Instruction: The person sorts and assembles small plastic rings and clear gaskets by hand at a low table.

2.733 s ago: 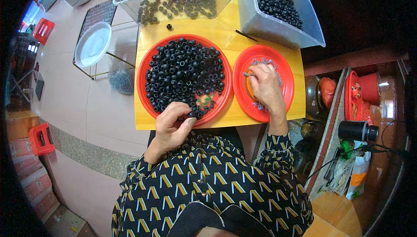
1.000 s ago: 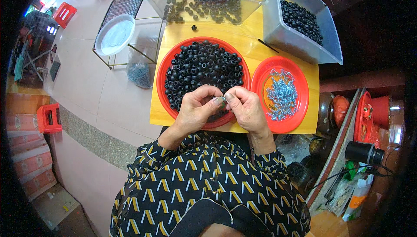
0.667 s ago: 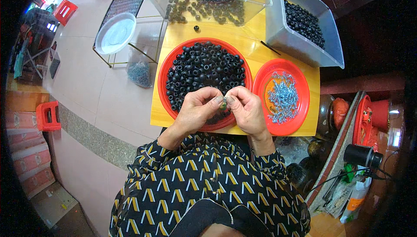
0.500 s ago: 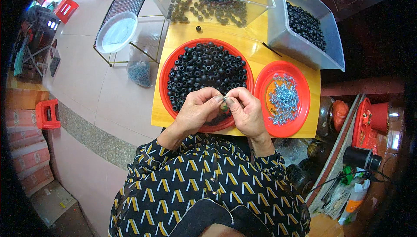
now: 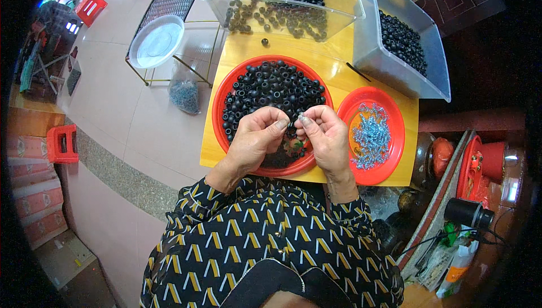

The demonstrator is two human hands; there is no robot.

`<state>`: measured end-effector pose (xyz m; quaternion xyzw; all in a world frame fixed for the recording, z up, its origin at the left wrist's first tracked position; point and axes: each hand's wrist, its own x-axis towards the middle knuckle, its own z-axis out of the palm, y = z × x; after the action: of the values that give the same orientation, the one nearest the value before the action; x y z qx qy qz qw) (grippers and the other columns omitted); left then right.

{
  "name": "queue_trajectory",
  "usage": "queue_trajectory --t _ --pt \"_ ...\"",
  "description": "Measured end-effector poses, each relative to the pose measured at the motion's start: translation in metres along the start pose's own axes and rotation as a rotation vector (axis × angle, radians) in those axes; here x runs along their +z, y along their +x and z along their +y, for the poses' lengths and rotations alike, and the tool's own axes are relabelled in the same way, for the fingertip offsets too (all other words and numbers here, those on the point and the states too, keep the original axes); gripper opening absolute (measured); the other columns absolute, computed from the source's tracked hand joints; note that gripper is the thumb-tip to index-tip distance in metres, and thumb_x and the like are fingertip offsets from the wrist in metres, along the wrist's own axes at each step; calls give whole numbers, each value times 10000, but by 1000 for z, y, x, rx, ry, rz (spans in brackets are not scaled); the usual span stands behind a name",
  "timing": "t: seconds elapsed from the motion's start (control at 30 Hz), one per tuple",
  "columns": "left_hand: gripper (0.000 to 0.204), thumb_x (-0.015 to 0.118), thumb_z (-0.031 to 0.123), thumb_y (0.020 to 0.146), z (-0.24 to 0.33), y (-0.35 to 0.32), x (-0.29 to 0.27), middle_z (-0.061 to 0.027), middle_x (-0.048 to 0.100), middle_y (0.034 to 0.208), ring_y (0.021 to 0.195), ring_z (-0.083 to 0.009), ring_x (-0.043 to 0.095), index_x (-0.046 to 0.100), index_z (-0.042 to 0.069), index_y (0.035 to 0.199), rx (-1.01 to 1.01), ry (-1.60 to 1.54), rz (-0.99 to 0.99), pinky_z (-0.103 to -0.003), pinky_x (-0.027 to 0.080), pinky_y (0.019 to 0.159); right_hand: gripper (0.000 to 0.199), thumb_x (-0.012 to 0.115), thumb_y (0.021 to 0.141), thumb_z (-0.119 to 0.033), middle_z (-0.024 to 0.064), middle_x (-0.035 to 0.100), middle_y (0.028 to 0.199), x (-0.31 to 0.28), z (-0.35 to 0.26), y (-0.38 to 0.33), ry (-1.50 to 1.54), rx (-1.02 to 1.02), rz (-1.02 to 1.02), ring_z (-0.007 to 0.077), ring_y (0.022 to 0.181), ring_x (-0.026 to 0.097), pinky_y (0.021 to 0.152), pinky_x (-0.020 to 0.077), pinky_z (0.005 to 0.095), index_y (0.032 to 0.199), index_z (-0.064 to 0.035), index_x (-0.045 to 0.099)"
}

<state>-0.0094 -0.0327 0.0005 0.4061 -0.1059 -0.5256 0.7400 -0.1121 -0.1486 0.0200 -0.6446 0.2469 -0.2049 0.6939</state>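
- Left hand (image 5: 254, 140): thumb and index tips drawn close in a pinch, lower middle of frame. Can't tell from here what they hold, if anything; too small.
- Right hand (image 5: 323, 138): fingers pinched nearly closed, seemingly on a tiny shiny piece (image 5: 301, 116); its exact shape is unclear.
- Tips are near each other, a slim gap between, over the lower right part of the large red dish (image 5: 218, 110), frame centre.
- Doing this well, I'd say: grip right at the ends, keep wrists low and steady, bring small parts together straight, no forcing.
- Best kept above the dish, so a slipped piece drops in rather than onto the bench (image 5: 333, 59).
- Counts: two hands, two red dishes counting the smaller red plate (image 5: 397, 133) right of centre, two clear bins at the top (left bin (image 5: 341, 21), right bin (image 5: 372, 62)).
- Black beads (image 5: 257, 82): heaped in the large dish and both bins, too many to count. One loose bead (image 5: 265, 42) on the bench, upper middle.
- Pale blue bits (image 5: 371, 136): one pile on the small plate, uncountable.
- One thin dark stick (image 5: 358, 72), upper right of centre; one white tray (image 5: 157, 41) and one clear bag (image 5: 184, 96), upper left.
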Motion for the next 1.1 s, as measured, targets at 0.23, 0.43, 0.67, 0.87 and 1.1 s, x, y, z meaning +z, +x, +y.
queue_trajectory --t 0.23,0.43,0.67,0.87,1.1 --pt "74 545 55 850 -6 -2 10 0 560 716 592 -43 496 561 -2 894 293 368 72 -179 415 525 82 501 881 -81 32 538 756 7 8 -1 -118 -73 -10 77 673 515 587 437 222 898 -2 489" --pt "81 546 53 846 -7 1 13 -28 593 730 637 -69 539 571 -22 863 463 691 127 -210 446 560 78 505 873 -78 71 542 738 9 9 0 -223 -102 38 136 653 538 581 445 269 893 -4 490" --pt "103 572 73 817 2 19 9 -71 565 643 596 -94 522 581 -23 781 544 900 237 -248 433 537 87 540 814 -30 174 554 769 9 14 25 -578 -490 207 339 696 565 602 455 372 883 -2 497" --pt "62 575 35 796 7 20 9 -86 567 657 591 -128 537 577 -27 788 540 863 199 -254 435 537 74 533 831 -38 139 558 763 6 26 30 -362 -227 187 251 690 578 614 462 338 879 1 491" --pt "68 605 -7 738 10 17 11 -138 545 695 617 -273 566 560 -13 788 751 1080 73 -327 443 522 76 511 863 -69 103 554 748 7 22 24 -192 -214 99 171 685 563 617 466 305 873 0 481"
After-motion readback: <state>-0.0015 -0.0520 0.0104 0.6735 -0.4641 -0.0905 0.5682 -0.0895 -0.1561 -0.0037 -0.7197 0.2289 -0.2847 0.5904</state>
